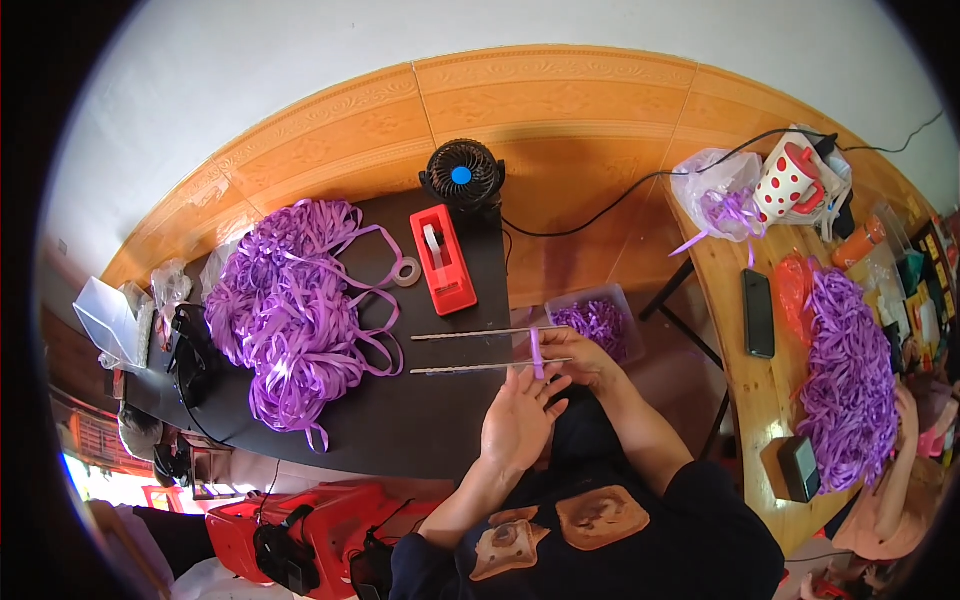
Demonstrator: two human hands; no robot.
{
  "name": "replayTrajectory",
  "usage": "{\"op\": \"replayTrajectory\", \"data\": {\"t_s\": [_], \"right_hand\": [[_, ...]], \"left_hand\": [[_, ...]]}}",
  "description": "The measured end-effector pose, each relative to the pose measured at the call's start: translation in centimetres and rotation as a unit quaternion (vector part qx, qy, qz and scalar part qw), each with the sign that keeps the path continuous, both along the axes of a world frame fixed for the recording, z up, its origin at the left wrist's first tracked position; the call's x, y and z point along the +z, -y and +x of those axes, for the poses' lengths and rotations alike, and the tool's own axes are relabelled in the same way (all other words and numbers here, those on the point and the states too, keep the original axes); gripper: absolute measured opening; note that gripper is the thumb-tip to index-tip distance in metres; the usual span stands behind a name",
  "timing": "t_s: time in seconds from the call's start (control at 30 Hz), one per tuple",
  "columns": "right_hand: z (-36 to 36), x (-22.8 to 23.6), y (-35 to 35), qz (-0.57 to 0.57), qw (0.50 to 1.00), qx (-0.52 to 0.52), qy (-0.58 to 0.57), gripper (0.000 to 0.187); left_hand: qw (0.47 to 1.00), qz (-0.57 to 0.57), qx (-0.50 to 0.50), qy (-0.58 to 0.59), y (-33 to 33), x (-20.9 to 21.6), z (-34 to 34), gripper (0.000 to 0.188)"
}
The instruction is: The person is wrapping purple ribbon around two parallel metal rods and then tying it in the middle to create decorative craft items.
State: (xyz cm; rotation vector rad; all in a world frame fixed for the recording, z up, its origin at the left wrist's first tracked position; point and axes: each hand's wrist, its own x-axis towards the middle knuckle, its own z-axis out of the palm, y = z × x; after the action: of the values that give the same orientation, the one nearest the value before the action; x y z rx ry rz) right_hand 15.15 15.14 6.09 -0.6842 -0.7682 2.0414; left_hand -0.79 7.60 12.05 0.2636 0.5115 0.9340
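Find the purple ribbon [537,353] between 4 and 5 o'clock from the centre of the view, looped across two thin metal rods [470,334] near their right ends; note the free ends pointing to 9 o'clock over the black table [420,420]. Treat the ribbon as light, soft and smooth, likely to slide or twist on the metal; expect the rods to be stiff and slim. Take hold of the ribbon flat, between thumb and fingertip, just beside a rod, without crushing the loop. Read the grip as follows: left hand [520,425] at 6 o'clock from the ribbon, palm turned up, fingers loosely spread, fingertips near the loop's lower end, contact uncertain; right hand [590,358] at 3 o'clock, fingers half curled at the right ends of the rods, exact hold on rod or ribbon impossible to tell. Observe the ribbon pile [290,330] at 9 o'clock.
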Motion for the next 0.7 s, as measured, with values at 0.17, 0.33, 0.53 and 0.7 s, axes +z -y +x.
{"op": "replayTrajectory", "data": {"t_s": [0.17, 0.33, 0.53, 0.7], "right_hand": [[-1.0, -3.4, -1.1, -0.001, 0.999, 0.018, -0.047, 0.015], [-1.3, -3.9, -1.3, 0.019, 0.994, 0.038, -0.097, 0.016], [-1.2, -3.7, -1.0, 0.001, 0.998, 0.017, -0.063, 0.020], [-1.3, -1.7, -0.6, 0.000, 1.000, -0.025, 0.000, 0.025]], "left_hand": [[1.000, 0.002, -0.002, 0.009, 0.0, 0.0, 0.2, 0.058], [1.000, 0.009, -0.001, 0.002, 0.0, 0.2, 0.1, 0.058], [1.000, 0.016, -0.004, -0.002, -0.1, 0.3, 0.1, 0.059], [1.000, 0.009, -0.004, 0.009, 0.0, 0.3, 0.1, 0.059]]}}
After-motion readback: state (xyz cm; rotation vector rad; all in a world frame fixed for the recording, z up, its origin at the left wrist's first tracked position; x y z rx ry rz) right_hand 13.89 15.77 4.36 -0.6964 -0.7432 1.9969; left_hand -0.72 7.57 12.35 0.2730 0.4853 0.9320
